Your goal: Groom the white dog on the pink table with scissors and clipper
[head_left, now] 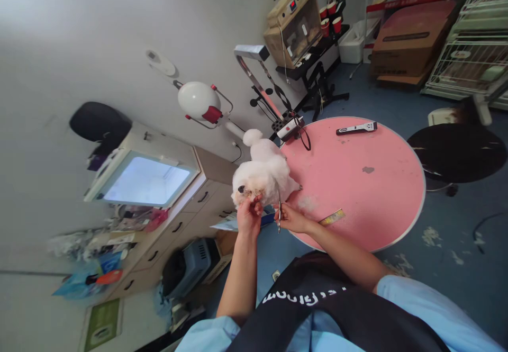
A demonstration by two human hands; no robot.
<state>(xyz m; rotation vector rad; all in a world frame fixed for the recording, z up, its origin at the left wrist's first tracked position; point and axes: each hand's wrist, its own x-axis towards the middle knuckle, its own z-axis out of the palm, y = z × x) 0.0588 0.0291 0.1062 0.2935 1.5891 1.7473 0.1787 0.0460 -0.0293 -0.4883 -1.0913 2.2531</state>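
A fluffy white dog stands at the left edge of a round pink grooming table, its head toward me. My left hand is closed at the dog's muzzle, fingers pressed into the fur under its face. In my right hand is a pair of scissors, held upright beside the dog's head, the blades partly against the fur. A comb with a yellowish label lies near my right forearm. Loose white fur is scattered on the tabletop by the dog.
Hair clippers lie at the table's far side. A grooming arm with a black strap and a power strip stands at the back. A black round stool is at right; drawers and a pet carrier are at left.
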